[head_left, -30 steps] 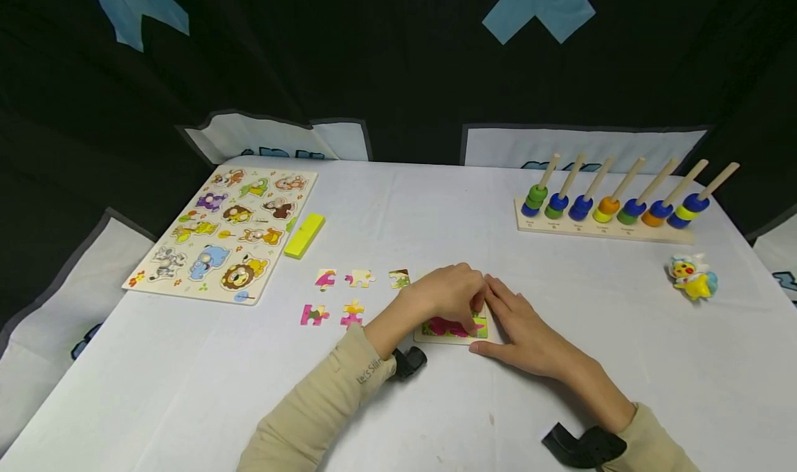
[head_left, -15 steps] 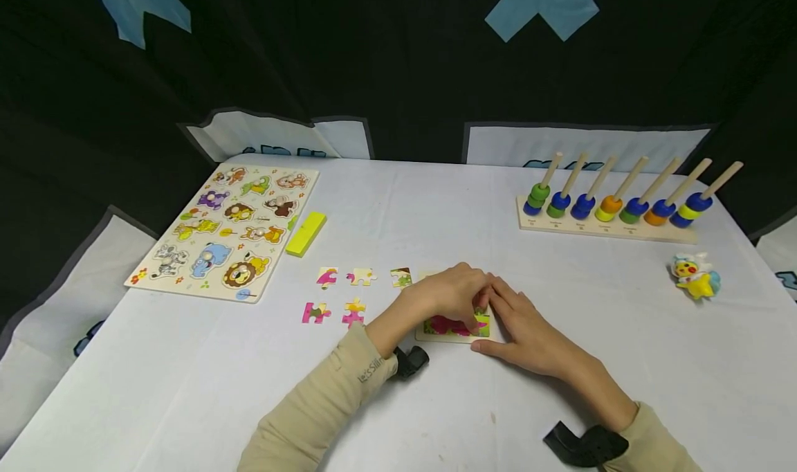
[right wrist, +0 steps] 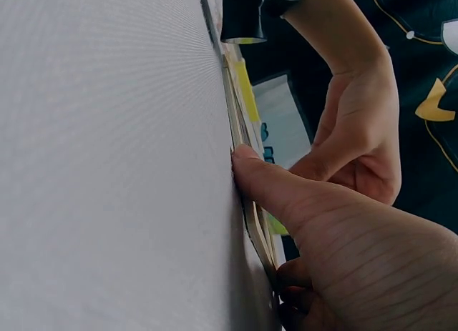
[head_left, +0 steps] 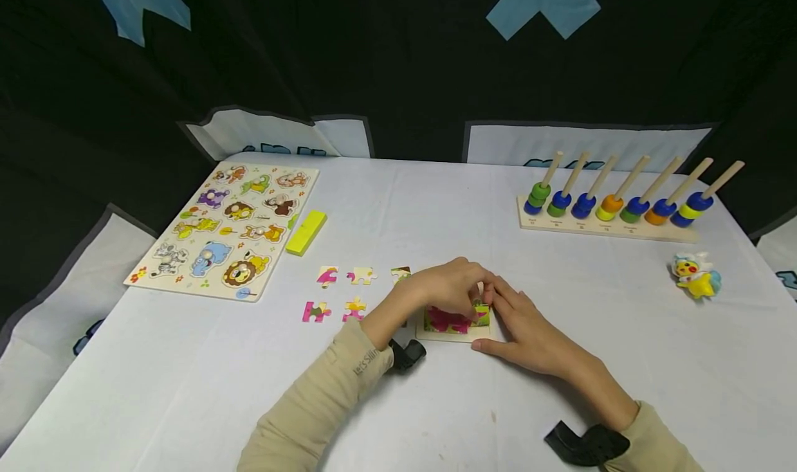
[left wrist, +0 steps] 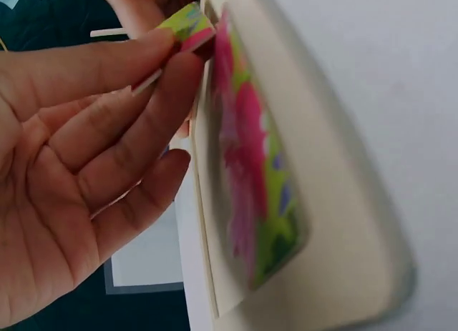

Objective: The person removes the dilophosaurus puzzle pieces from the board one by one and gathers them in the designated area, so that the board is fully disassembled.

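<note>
My left hand (head_left: 445,286) is over a small wooden puzzle tray (head_left: 454,337). In the left wrist view its thumb and fingers pinch a puzzle piece (left wrist: 187,21) with a green and pink print, tilted over the tray's far end. Joined pink and green pieces (left wrist: 250,145) lie inside the frame. Along the tray's right side rests my right hand (head_left: 529,333), thumb at the front edge and fingers fairly straight near the back corner. Loose jigsaw pieces (head_left: 316,312) lie in two rows left of the tray; my left forearm hides part of them.
An animal peg puzzle board (head_left: 227,233) lies at the back left, with a yellow block (head_left: 306,233) beside it. A counting stand with pegs and coloured rings (head_left: 607,228) is at the back right. A small yellow figurine (head_left: 695,276) stands in front of it.
My left hand has shifted slightly up and back from the tray, and its fingers have lifted, showing more of the joined pieces. My right hand stays in place.
</note>
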The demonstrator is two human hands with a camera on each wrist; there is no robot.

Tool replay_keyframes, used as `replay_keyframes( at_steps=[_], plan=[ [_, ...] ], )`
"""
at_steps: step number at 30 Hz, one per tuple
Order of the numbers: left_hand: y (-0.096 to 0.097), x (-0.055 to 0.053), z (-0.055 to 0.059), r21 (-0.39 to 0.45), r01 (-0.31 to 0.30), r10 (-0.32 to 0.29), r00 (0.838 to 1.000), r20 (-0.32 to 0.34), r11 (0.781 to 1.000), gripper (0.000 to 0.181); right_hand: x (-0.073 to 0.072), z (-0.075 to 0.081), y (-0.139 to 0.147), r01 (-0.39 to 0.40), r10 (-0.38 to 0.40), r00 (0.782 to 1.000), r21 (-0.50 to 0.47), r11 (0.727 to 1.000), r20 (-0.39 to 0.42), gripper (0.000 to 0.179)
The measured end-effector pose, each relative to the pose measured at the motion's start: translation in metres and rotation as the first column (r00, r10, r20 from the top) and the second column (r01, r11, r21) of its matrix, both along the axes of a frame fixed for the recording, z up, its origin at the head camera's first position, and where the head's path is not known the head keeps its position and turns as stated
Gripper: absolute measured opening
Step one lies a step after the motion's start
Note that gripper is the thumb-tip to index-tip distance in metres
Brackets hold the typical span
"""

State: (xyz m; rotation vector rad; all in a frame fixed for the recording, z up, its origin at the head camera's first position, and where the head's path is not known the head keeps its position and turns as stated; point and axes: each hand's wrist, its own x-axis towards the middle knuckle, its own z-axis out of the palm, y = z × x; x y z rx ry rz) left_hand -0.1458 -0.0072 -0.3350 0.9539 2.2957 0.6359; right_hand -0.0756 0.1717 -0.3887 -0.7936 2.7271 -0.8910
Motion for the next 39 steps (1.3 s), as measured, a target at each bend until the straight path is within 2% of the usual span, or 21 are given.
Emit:
replay_keyframes(
  at_steps=[6, 15, 22, 26, 31, 35, 39],
  plan=[
    [-0.009, -0.005, 0.010, 0.016, 0.008, -0.008, 1.000, 0.022, 1.000, 0.024, 0.000, 0.001, 0.000, 0.023, -0.025, 0.999, 0.035, 0.999, 0.046, 0.095],
    [-0.028, -0.011, 0.028, 0.152, -0.036, 0.029, 0.999, 0.043, 0.988, 0.018, 0.001, 0.002, 0.000, 0.028, -0.030, 0.998, 0.046, 0.999, 0.048, 0.095],
    [-0.043, -0.012, 0.040, 0.201, -0.080, 0.076, 0.997, 0.027, 0.976, 0.017, 0.001, 0.002, 0.000, 0.027, -0.029, 0.999, 0.042, 0.999, 0.045, 0.095],
    [-0.050, -0.009, 0.049, 0.268, -0.089, 0.086, 0.996, 0.026, 0.959, 0.017, 0.001, 0.002, 0.000, 0.030, -0.031, 0.998, 0.040, 0.999, 0.048, 0.096],
    [-0.057, -0.003, 0.060, 0.369, -0.077, 0.056, 0.996, 0.068, 0.926, 0.016, 0.001, 0.002, 0.000, 0.031, -0.032, 0.998, 0.034, 0.999, 0.058, 0.095],
    [-0.061, 0.001, 0.067, 0.403, -0.069, 0.034, 0.995, 0.092, 0.912, 0.017, 0.001, 0.001, -0.001, 0.033, -0.035, 0.998, 0.038, 0.999, 0.060, 0.096],
    [-0.065, 0.004, 0.072, 0.426, -0.088, 0.047, 0.993, 0.105, 0.900, 0.017, 0.002, 0.001, -0.001, 0.040, -0.043, 0.998, 0.043, 0.998, 0.056, 0.096]
  ],
)
